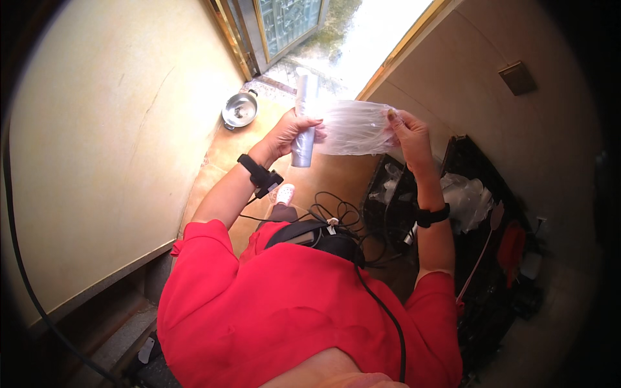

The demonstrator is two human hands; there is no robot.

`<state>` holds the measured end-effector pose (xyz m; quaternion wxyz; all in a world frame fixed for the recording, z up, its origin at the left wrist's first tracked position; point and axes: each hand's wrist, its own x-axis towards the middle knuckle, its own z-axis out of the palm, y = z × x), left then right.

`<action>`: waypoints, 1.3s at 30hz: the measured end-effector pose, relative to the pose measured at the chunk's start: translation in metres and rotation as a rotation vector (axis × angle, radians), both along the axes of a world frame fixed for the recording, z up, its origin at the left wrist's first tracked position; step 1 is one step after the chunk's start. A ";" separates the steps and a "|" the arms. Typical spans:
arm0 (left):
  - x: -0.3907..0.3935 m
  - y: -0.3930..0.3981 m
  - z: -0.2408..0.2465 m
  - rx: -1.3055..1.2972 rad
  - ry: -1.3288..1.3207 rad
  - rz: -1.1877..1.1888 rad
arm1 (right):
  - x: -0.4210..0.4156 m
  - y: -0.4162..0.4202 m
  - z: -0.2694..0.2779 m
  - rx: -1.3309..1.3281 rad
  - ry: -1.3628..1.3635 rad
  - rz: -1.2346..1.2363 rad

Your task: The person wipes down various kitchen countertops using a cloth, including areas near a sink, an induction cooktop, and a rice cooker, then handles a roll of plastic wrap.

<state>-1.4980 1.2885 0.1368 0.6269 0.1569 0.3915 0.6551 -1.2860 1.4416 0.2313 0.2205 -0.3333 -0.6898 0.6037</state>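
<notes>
My left hand [288, 131] grips a roll of clear plastic bags [303, 145] around its middle, with the roll standing nearly lengthwise in the view. From the roll a gathered, crinkled stretch of clear plastic film [358, 128] runs across to the right. Its far end is pinched between the thumb and fingers of my right hand [411, 133]. The film looks taut between both hands. Some fingers of the left hand show behind the film beside the roll. Whether the film is one bag or more, I cannot tell.
A metal pot [240, 110] with two handles sits on the tiled floor by the left wall. Ahead, a glazed door [288, 24] stands open to bright daylight. Cables [335, 206] loop at my waist. At right, a dark surface holds crumpled plastic bags [465, 201] and a pink fly swatter [478, 266].
</notes>
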 end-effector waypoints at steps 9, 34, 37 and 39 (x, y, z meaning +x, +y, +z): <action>0.012 0.010 -0.017 -0.057 0.172 0.035 | -0.023 -0.027 -0.003 -0.083 0.076 0.053; 0.031 0.023 -0.068 -0.038 -0.038 -0.065 | -0.055 -0.093 -0.054 0.663 -0.171 0.244; 0.038 0.028 -0.071 -0.027 -0.187 -0.051 | -0.056 -0.088 -0.055 0.735 -0.203 0.256; 0.040 0.031 -0.069 0.018 -0.305 -0.069 | -0.054 -0.091 -0.051 0.943 -0.282 0.281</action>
